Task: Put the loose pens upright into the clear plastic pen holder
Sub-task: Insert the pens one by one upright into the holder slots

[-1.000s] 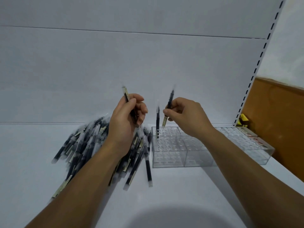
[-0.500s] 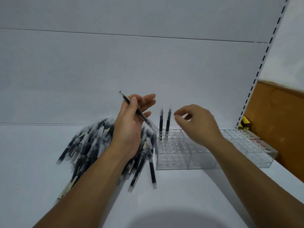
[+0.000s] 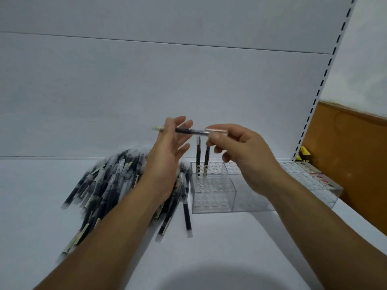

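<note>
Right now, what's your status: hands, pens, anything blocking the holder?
Left hand, right hand both grip one pen, level. Two pens upright in holder. Loose pile beside it, slots unblocked.

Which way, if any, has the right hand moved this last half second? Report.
Yes: right hand shifted left, from beside the standing pens to over their tops, pinching a pen.

The holder (image 3: 211, 197) is clear, glossy plastic. The pens (image 3: 109, 185) at left have dark barrels and frosted, translucent plastic caps. The counter (image 3: 230, 248) and far panel (image 3: 188, 80) look smooth, matt white. At right, a brown board (image 3: 351, 164) looks like wood.
</note>
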`<state>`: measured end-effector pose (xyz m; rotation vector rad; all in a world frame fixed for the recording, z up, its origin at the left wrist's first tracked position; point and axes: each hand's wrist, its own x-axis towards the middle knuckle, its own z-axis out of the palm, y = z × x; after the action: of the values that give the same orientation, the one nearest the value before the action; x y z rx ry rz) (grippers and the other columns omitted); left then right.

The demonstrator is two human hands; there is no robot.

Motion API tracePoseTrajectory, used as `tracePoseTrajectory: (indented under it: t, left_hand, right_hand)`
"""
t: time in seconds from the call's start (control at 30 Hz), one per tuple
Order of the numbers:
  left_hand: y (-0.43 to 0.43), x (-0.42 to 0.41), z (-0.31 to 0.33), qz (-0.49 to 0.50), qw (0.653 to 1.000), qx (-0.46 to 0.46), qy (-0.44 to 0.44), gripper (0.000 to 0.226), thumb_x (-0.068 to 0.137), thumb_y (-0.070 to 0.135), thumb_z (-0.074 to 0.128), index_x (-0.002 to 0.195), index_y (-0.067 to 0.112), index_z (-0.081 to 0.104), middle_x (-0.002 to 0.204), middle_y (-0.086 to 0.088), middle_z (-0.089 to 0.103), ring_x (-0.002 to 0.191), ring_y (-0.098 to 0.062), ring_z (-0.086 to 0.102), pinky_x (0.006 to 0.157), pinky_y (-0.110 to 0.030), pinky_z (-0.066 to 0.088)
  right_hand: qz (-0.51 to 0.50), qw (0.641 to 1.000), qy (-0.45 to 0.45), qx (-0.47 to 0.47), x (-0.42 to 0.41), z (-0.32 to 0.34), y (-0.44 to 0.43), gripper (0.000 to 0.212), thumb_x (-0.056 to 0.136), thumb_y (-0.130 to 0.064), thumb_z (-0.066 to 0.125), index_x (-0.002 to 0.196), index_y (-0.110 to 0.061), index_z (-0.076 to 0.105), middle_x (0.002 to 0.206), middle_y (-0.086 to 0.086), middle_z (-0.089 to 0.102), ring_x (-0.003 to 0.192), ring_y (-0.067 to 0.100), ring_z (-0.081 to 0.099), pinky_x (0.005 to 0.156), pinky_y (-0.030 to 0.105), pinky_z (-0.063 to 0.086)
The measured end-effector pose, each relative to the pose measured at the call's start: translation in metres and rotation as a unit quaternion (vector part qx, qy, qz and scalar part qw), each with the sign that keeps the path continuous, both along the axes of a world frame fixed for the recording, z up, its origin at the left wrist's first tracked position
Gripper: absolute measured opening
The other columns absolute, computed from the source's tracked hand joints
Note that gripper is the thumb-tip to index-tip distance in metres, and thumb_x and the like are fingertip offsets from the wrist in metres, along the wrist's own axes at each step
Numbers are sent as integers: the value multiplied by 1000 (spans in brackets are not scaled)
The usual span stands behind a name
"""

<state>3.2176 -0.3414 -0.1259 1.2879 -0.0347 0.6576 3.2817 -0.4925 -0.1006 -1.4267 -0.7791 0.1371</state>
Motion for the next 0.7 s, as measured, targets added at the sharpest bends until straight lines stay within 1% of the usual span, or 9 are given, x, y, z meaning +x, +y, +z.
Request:
tracePoseTrajectory:
  t: [0.03,0.1,0.17,0.23,0.27,0.33,0.4,0.47,0.7]
  left_hand:
    - [1,-1,-2,52,996,62,41,47,86,63,46,116,29,60,116,14,68,107,6,61,93,-24,45]
    - [7,-3,-7,123,970,185,97,42,79,64,60,109,35,62,107,21,66,98,12,59,81,-15,43]
    - [11,-5,-9,113,954,243,135,43,78,61,65,112,37,61,108,24,64,99,12,57,78,-13,42]
    - [13,-4,-12,118,929,310,164,44,80,56,67,119,36,60,113,25,62,106,7,55,86,-18,42]
    - [13,-4,-14,134,902,368,179,42,84,52,66,122,35,59,117,24,61,111,3,53,92,-23,41]
    - [11,-4,-16,138,856,451,211,43,88,49,63,127,34,59,124,20,60,120,-4,50,102,-30,38]
    - [9,-3,-17,119,837,475,242,48,88,52,61,131,32,58,131,16,59,125,-8,49,109,-35,37]
    - [9,-3,-18,119,830,482,252,50,88,53,61,132,30,58,133,14,59,127,-10,49,110,-36,37]
    - [10,0,-21,132,838,463,255,43,89,50,61,129,35,59,129,18,61,117,-6,56,105,-34,42]
  right_hand:
    - [-9,999,17,27,3,3,-5,8,86,-17,70,93,-19,75,76,-3,71,66,5,58,54,17,43]
    - [-36,996,45,73,11,10,-15,6,83,-20,72,88,-18,74,73,-5,67,65,5,55,54,17,42]
    - [-55,989,73,115,19,17,-27,12,76,-25,76,85,-16,72,70,-6,62,62,4,53,52,15,42]
    - [-76,984,82,138,27,22,-39,15,75,-27,78,84,-17,71,71,-6,62,63,5,54,52,16,43]
    - [-95,984,69,130,30,25,-46,14,77,-29,77,85,-19,71,75,-6,65,66,5,57,53,16,44]
    - [-148,986,12,76,36,27,-52,14,84,-34,74,89,-21,73,84,-6,72,73,7,64,56,18,48]
    - [-181,982,-50,19,40,26,-50,13,87,-32,71,90,-19,72,84,-5,75,72,6,68,57,17,51]
    - [-186,979,-84,-23,42,24,-41,11,88,-29,71,87,-18,71,81,-5,75,69,5,69,57,17,52]
    - [-176,974,-120,-79,48,19,-16,15,89,-31,70,91,-16,72,82,-5,74,70,5,70,57,16,52]
